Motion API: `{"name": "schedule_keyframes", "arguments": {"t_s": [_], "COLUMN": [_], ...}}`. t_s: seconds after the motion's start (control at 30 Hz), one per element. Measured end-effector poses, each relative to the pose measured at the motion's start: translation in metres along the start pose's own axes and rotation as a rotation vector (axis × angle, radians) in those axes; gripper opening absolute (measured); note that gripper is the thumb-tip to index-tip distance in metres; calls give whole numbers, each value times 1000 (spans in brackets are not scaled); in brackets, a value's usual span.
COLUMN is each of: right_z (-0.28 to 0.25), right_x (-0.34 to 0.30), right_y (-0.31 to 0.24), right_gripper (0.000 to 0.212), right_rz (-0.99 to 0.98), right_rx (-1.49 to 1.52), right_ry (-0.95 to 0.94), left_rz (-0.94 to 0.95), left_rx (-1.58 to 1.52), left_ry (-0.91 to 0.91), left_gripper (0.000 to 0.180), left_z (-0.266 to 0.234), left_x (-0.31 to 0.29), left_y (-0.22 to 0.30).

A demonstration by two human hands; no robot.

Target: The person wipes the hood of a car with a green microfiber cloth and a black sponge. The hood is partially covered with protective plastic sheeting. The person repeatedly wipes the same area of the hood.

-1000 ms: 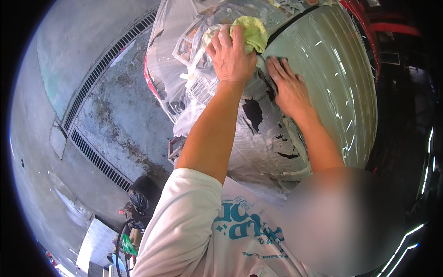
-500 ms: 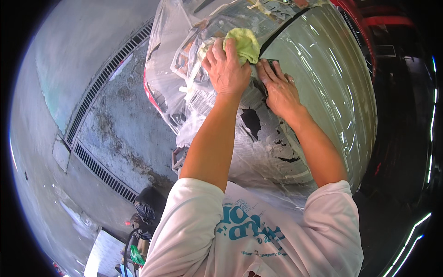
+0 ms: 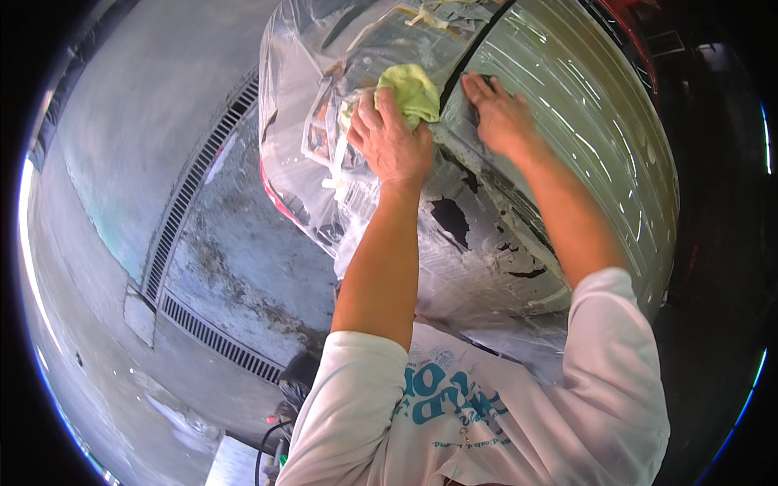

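Observation:
My left hand (image 3: 389,142) grips a crumpled yellow-green cloth (image 3: 415,87) and holds it against clear plastic sheeting (image 3: 320,89) taped over a car body. My right hand (image 3: 501,120) lies flat on the grey, dull panel (image 3: 592,154) just right of a black seam, its fingers pressing on a small dark pad (image 3: 484,79). Both hands are close together, the right one slightly higher. Below them the panel shows dark patches and flaked spots (image 3: 450,219). My white printed shirt (image 3: 486,405) fills the lower edge.
A long metal floor grate (image 3: 203,174) runs across the wet concrete floor at the left, and a second grate (image 3: 215,340) meets it lower down. A red edge of the car body (image 3: 279,202) shows under the plastic. Dark equipment with cables (image 3: 296,381) sits near my left shoulder.
My right hand has slid up the grey panel with the pad, from below my left hand to level with it. My left hand keeps the cloth on the plastic. The view has shifted.

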State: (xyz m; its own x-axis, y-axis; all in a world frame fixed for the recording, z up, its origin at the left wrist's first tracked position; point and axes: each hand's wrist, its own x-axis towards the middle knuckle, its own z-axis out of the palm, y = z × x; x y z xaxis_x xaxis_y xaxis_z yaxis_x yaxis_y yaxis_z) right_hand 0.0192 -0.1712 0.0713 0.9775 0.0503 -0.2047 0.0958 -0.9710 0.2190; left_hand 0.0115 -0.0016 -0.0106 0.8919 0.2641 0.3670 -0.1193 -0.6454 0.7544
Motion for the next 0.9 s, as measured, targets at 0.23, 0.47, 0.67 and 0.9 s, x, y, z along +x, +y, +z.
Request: {"name": "schedule_keyframes", "arguments": {"t_s": [0.23,0.47,0.67,0.9], "right_z": [4,-1,25,9], "right_x": [-45,40,-85,-26], "right_y": [-35,12,2,6], "right_gripper": [76,71,63,69], "right_rz": [-166,28,-277,-350], "right_rx": [-37,78,296,255], "right_ry": [-37,25,32,13], "left_rz": [0,7,-12,26], "left_rx": [24,18,65,59], "left_ry": [28,-3,29,7], "left_gripper": [76,72,71,72], "left_z": [-2,2,2,3], "left_x": [12,12,13,10], "left_y": [-2,5,-1,8]}}
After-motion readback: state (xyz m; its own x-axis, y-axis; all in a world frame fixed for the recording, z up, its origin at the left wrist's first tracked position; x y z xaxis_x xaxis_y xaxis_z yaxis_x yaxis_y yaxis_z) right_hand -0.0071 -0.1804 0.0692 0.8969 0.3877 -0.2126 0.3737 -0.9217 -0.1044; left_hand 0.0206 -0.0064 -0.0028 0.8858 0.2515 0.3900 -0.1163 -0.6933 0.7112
